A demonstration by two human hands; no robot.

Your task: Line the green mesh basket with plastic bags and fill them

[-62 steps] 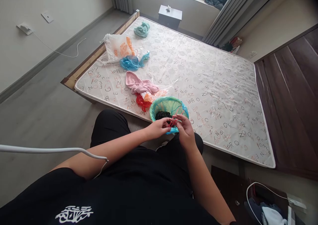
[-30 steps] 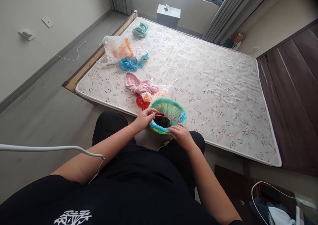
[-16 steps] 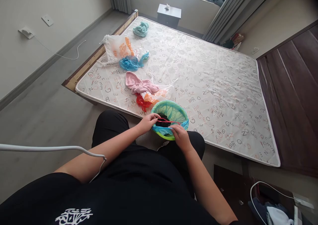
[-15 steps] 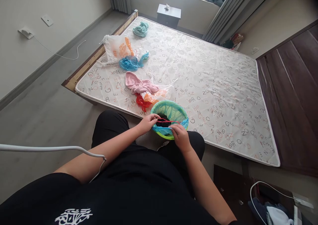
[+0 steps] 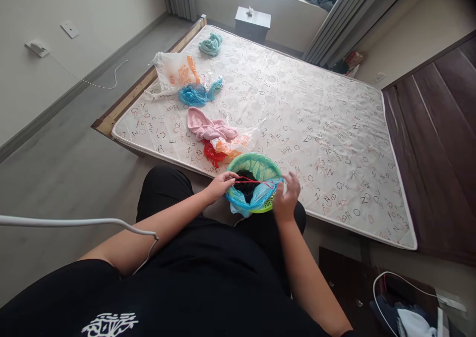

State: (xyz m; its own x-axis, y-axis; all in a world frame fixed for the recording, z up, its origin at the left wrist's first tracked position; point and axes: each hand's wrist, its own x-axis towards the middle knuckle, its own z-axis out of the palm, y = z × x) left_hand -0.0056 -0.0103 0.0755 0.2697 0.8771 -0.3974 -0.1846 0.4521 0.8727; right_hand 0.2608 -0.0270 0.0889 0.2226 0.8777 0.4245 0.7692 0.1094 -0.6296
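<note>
A light green plastic bin point(image 5: 266, 209) stands between my knees, lined with a thin blue-green bag point(image 5: 238, 205). Something dark lies inside. A red drawstring point(image 5: 253, 181) stretches across the mouth from my left hand point(image 5: 221, 185) to the right rim. My left fingers are pinched on its end at the left side. On the right, my right hand point(image 5: 287, 198) is lifted beside the rim, fingers apart and slightly blurred, close to the bag's edge. The bag's front edge hangs loosely over the front of the bin.
Across the bare mattress point(image 5: 316, 129) lie a pink cloth point(image 5: 208, 126), a red plastic bag point(image 5: 213, 153), a blue plastic bag point(image 5: 193, 95), a white-orange bag point(image 5: 176, 72) and a teal cloth point(image 5: 210, 44). A white cable point(image 5: 82, 222) crosses my left arm.
My right hand has let go of the bag's front edge and moved right and up, its fingers spreading. That edge now droops over the bin's front. My left hand stays on the drawstring.
</note>
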